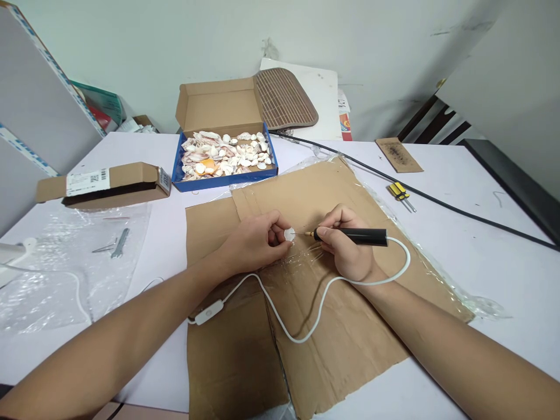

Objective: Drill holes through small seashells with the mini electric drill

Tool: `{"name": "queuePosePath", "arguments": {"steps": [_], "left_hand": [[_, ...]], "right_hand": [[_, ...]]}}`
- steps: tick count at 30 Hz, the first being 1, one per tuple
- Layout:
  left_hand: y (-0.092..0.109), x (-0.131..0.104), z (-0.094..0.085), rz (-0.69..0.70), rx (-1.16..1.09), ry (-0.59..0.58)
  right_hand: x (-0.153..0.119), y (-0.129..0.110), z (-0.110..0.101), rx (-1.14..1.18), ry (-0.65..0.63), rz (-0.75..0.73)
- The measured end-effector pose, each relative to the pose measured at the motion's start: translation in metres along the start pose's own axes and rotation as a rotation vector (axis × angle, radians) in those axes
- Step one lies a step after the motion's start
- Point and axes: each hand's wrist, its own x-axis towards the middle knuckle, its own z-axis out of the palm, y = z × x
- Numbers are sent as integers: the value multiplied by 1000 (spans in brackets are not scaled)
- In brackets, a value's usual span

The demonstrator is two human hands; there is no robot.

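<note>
Between the thumb and fingers of my left hand point(265, 242) is a small white shell point(289, 234), held over the cardboard sheet point(332, 338). My right hand point(347, 248) grips a black electric hand drill point(363, 236), pen-shaped with a brass-coloured chuck. Its thin bit points left and reaches the shell; whether it has gone in cannot be made out. A white cord point(306, 335) runs from the drill's rear end, loops across the cardboard and meets an inline switch point(209, 312) by my left forearm.
A blue-sided box point(225, 182) of shells stands open behind the cardboard. Left of it lies a long brown carton point(126, 178). A wrench point(120, 243) rests on clear plastic; yellow-handled screwdrivers point(398, 191) and a black cable point(437, 203) lie at right.
</note>
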Motion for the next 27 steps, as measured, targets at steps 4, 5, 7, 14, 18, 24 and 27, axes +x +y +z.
{"name": "queuePosePath", "arguments": {"steps": [4, 5, 7, 14, 18, 24, 27], "left_hand": [[1, 0, 0, -1, 2, 0], [2, 0, -1, 0, 2, -2], [2, 0, -1, 2, -2, -7], [2, 0, -1, -8, 2, -12], [0, 0, -1, 3, -8, -8], [1, -1, -2, -20, 11, -8], [3, -1, -3, -31, 22, -2]], "right_hand": [[0, 0, 0, 7, -21, -1], [0, 0, -1, 6, -22, -2], [0, 0, 0, 6, -21, 0], [0, 0, -1, 19, -27, 1], [0, 1, -2, 20, -19, 0], [1, -1, 0, 25, -17, 12], [1, -3, 1, 20, -14, 14]]}}
